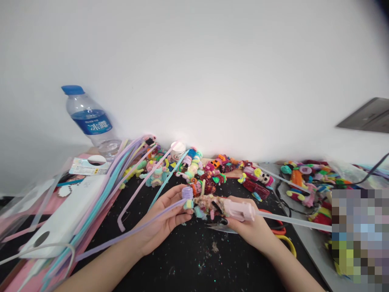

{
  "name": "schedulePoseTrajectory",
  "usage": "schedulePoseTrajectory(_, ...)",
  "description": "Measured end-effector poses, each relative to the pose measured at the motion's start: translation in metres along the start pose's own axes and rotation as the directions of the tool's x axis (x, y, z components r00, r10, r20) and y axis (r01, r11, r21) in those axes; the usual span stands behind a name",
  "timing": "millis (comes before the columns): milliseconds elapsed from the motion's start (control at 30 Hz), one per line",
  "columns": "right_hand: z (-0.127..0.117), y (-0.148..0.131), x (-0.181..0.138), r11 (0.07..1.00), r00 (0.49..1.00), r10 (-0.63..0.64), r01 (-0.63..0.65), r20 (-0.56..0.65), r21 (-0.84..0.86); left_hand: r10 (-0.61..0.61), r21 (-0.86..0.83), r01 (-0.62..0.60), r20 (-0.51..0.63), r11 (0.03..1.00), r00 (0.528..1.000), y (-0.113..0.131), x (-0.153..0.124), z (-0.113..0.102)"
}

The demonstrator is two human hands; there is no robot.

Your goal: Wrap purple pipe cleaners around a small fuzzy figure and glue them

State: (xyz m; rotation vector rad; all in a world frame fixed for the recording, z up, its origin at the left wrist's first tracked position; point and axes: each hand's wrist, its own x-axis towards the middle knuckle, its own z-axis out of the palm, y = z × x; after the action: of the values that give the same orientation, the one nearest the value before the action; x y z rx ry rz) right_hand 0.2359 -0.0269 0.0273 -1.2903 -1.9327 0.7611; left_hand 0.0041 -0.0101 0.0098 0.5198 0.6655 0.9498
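My left hand [162, 221] is closed on a long lilac pipe cleaner [127, 234], with a small coiled lilac-and-green pipe-cleaner piece [187, 197] pinched at its fingertips. My right hand [251, 229] grips a pink hot glue gun [240, 210] that points left, its nozzle at the coiled piece. A clear glue stick [291, 221] sticks out of the gun's back to the right. Both hands hover over a black mat [194, 259] speckled with scraps.
Many colourful pipe-cleaner figures [206, 170] lie along the back of the mat and on the right [304, 178]. A bundle of pastel pipe cleaners [106, 182] and white packaging [67, 215] lie on the left. A water bottle [91, 119] stands at back left. Red-and-yellow-handled scissors [282, 235] rest under my right hand.
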Motion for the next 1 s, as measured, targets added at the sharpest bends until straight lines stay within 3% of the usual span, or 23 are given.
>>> schedulePoseTrajectory(200, 0.0, 0.002, 0.001, 0.995, 0.999, 0.033, -0.033, 0.002, -0.089, 0.003, 0.001, -0.003, -0.019, 1.0, 1.0, 0.001, 0.001, 0.001)
schedulePoseTrajectory(300, -0.003, 0.01, 0.003, 0.96, 0.984, 0.106, -0.139, -0.143, -0.242, 0.037, 0.031, -0.036, -0.052, 0.999, 0.998, 0.002, 0.002, 0.002)
schedulePoseTrajectory(400, -0.008, 0.021, 0.006, 0.855, 0.943, 0.09, -0.238, -0.32, -0.461, 0.082, 0.098, -0.074, -0.082, 0.992, 0.993, -0.001, 0.005, 0.002)
schedulePoseTrajectory(600, -0.01, 0.033, 0.01, 0.558, 0.898, 0.058, -0.392, -0.436, -0.732, 0.168, 0.411, -0.135, -0.046, 0.902, 0.985, -0.007, 0.007, -0.003)
schedulePoseTrajectory(767, -0.007, 0.025, 0.009, 0.517, 0.875, 0.001, -0.415, -0.485, -0.748, 0.331, 0.599, -0.255, -0.018, 0.759, 0.944, -0.005, 0.003, 0.003)
schedulePoseTrajectory(867, -0.003, 0.014, 0.006, 0.654, 0.889, -0.148, -0.242, -0.434, -0.717, 0.353, 0.598, -0.274, -0.016, 0.753, 0.935, -0.007, 0.001, 0.007)
schedulePoseTrajectory(933, 0.004, 0.005, 0.003, 0.762, 0.918, -0.293, 0.054, -0.269, -0.646, 0.351, 0.608, -0.274, -0.009, 0.745, 0.936, -0.009, 0.001, 0.008)
schedulePoseTrajectory(1000, 0.013, -0.006, -0.001, 0.793, 0.928, -0.367, 0.282, -0.055, -0.54, 0.343, 0.64, -0.269, 0.008, 0.72, 0.939, -0.01, 0.0, 0.01)
